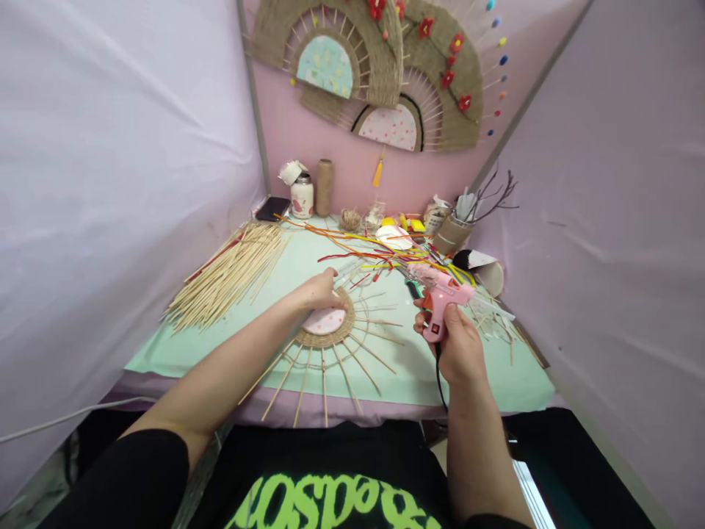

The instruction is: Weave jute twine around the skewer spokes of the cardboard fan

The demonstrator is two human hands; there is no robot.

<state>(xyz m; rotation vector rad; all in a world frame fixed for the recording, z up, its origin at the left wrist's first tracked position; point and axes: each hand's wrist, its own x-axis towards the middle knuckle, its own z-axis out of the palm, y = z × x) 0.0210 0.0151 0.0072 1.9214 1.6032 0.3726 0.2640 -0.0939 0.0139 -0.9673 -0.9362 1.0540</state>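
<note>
A half-woven fan piece (330,332) lies on the green mat (418,367): a pink patterned centre ringed with jute, thin wooden sticks radiating outward. My left hand (322,290) rests on its upper edge, fingers curled down and pressing on it. My right hand (454,342) grips a pink hot glue gun (440,297) by its handle, nozzle pointing left toward the fan piece, a little above the mat. A black cord (440,386) hangs from the gun.
A pile of wooden sticks (231,275) lies at the left. Coloured pipe cleaners (380,250), a jute spool (324,187), a jar (302,197), a phone (272,209) and cups of tools (454,228) crowd the back. Finished fans (380,66) hang on the pink wall. Fabric walls close both sides.
</note>
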